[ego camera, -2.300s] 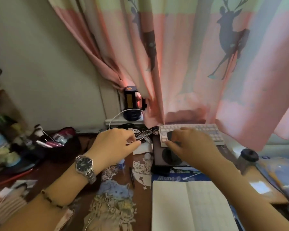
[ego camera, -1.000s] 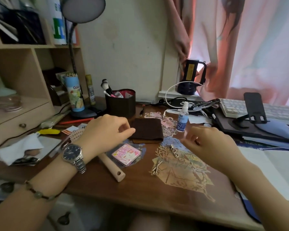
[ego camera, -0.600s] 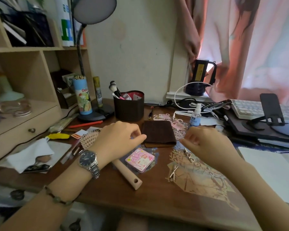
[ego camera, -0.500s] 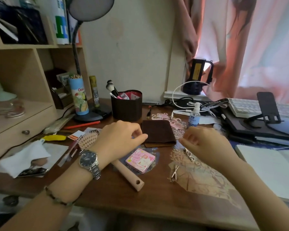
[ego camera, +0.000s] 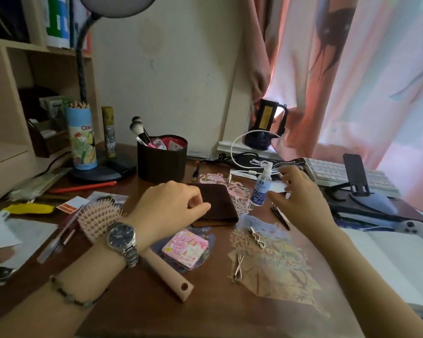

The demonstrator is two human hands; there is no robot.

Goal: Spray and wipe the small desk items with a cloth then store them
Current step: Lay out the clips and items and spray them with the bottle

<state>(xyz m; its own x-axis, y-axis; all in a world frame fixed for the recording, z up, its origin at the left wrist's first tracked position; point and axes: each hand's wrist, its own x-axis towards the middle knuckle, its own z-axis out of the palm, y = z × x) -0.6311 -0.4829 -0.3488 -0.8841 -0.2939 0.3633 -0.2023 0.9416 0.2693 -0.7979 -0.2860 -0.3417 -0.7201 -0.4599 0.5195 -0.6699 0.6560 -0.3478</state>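
Observation:
A small clear spray bottle (ego camera: 260,189) with a blue label stands upright at the middle of the desk. My right hand (ego camera: 300,198) is spread open just to its right, thumb close to the bottle, holding nothing. A folded dark brown cloth (ego camera: 217,203) lies flat left of the bottle. My left hand (ego camera: 171,211), with a wristwatch, hovers at the cloth's left edge, fingers curled, thumb over the cloth, nothing visibly held. Near me lie a pink compact (ego camera: 185,248), a pink hairbrush (ego camera: 100,218) and metal hair clips (ego camera: 257,237).
A dark brown holder (ego camera: 161,159) with makeup brushes stands behind the cloth. A lamp base and pencil tube (ego camera: 81,137) sit by the shelf at left. A keyboard (ego camera: 327,174), phone stand (ego camera: 354,176) and open notebook (ego camera: 401,259) fill the right side. A black pen (ego camera: 281,218) lies below my right hand.
My head has turned from the keyboard and curtain down to the desk's middle. My right hand has moved forward to the spray bottle and spread its fingers. My left hand has barely moved.

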